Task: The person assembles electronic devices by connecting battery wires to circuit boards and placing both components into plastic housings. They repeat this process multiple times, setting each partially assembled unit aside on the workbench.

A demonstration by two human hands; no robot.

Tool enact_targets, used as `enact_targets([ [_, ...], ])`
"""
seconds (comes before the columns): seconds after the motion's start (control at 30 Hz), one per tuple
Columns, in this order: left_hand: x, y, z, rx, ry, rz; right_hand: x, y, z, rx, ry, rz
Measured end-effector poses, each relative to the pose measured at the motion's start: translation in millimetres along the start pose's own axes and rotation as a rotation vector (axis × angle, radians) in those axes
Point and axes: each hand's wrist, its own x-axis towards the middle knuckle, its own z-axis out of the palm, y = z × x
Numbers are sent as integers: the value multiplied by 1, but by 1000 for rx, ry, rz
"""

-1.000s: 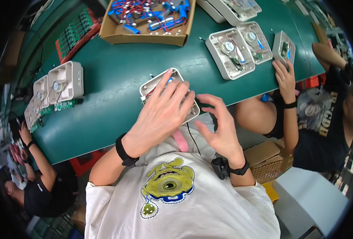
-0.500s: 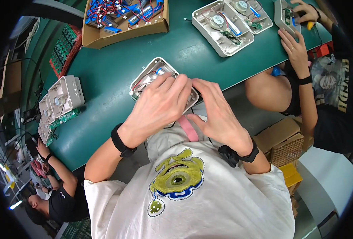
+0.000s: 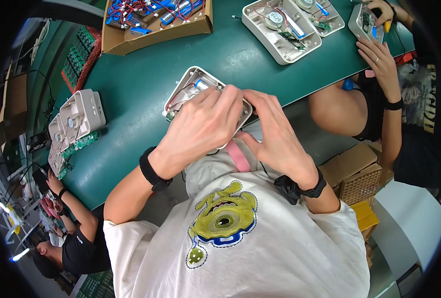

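Observation:
A light grey plastic housing [image 3: 184,79], open side up, lies tilted at the table's near edge in front of me. Inside it I see a blue battery [image 3: 199,85] with red and black wires; a bit of green circuit board shows at its left corner. My left hand [image 3: 205,119] reaches over the housing with fingers curled down into it. Whatever those fingertips pinch is hidden under the hand. My right hand [image 3: 279,136] grips the housing's right end, fingers along the outer wall and thumb lower down at the near side.
A cardboard box [image 3: 156,40] of blue wired batteries stands at the back. Other open housings [image 3: 283,57] with speakers lie back right, and more housings [image 3: 88,114] stand at left beside circuit boards [image 3: 80,62]. Co-workers sit at right and far left; the right one handles another housing [image 3: 358,25].
Both hands stay at the housing with only slight shifts of the fingers. The view has moved a little. At right, the co-worker's housing is turned slightly.

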Motion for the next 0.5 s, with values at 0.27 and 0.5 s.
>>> enact_targets([
  [0.27, -4, 0, -14, -286, -132, -235, -3, 0, -2, 99, 70, 85],
  [0.5, 13, -28, -33, -226, -150, -25, 3, 3, -4, 78, 86, 107],
])
